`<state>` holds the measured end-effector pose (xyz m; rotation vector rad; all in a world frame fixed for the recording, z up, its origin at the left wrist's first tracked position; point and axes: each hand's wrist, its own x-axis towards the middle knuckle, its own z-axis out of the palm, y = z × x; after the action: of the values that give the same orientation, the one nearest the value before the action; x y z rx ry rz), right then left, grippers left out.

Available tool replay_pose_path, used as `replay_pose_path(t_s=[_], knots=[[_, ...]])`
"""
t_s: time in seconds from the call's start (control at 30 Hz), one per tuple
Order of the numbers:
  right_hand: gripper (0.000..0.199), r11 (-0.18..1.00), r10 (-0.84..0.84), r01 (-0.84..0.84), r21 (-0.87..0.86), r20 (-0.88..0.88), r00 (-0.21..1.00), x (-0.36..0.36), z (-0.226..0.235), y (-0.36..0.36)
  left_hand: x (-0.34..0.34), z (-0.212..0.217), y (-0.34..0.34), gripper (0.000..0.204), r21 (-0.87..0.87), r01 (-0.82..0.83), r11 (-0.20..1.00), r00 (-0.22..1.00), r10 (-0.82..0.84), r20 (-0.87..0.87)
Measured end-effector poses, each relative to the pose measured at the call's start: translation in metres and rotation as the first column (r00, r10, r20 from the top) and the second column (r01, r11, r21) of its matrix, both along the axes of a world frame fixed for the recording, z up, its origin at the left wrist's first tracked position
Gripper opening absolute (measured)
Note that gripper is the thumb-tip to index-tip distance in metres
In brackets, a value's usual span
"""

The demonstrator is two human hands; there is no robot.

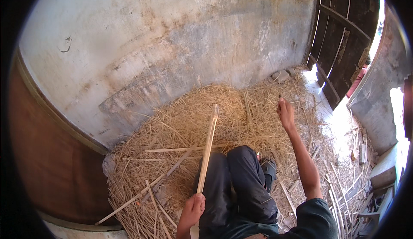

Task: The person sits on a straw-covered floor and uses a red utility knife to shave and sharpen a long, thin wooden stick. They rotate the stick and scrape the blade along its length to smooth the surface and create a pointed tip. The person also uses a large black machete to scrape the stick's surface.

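My left hand [192,209] is closed round the lower end of a long, pale bamboo strip [208,153]. The strip slants up past my knees, its far tip over the straw-like shavings. Out to the right, my right hand [285,113] is raised at the end of a stretched arm, fingers curled. A small dark tip [280,96] pokes out above that fist; the rest of what it grips is hidden. The two hands are well apart, and the right one does not touch the strip. My dark-trousered knees [243,166] are bent between them.
Pale shavings [185,114] heap against a stained wall [172,45]. Loose strips [146,194] lie at left and right. A dark plank door [344,32] stands at the right, with part of a person in red [358,82] beyond. A brown panel [56,153] is at the left.
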<state>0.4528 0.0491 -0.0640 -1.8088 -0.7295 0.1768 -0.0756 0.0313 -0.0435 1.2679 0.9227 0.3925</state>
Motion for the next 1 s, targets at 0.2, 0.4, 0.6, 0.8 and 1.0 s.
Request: replay_pose_path(t_s=[0.2, 0.4, 0.6, 0.8, 1.0], knots=[[0.041, 0.954, 0.298, -0.281, -0.101, 0.274, 0.915, -0.093, 0.006, -0.035, 0.026, 0.016, 0.015, 0.037, -0.249, 0.111, 0.962, 0.982, -0.067, 0.177], [0.042, 0.848, 0.479, -0.469, -0.246, 0.733, 0.482, -0.151, 0.032, -0.038, 0.045, 0.016, 0.007, 0.042, 0.364, 0.13, 0.922, 0.983, -0.072, -0.168], [0.039, 0.909, 0.416, -0.322, -0.266, 0.634, 0.651, -0.134, 0.025, -0.015, 0.05, 0.029, -0.002, 0.043, 0.482, 0.183, 0.857, 0.944, -0.017, -0.329], [0.038, 0.82, 0.386, -0.014, -0.573, 0.534, 0.752, -0.063, 0.004, 0.015, 0.038, 0.033, -0.014, 0.041, 0.505, 0.21, 0.837, 0.94, -0.031, -0.341], [0.055, 0.993, -0.036, 0.062, -0.102, 0.238, 0.971, 0.029, 0.004, 0.0, -0.024, -0.002, -0.025, 0.041, -0.132, 0.154, 0.979, 0.986, -0.16, -0.039]])
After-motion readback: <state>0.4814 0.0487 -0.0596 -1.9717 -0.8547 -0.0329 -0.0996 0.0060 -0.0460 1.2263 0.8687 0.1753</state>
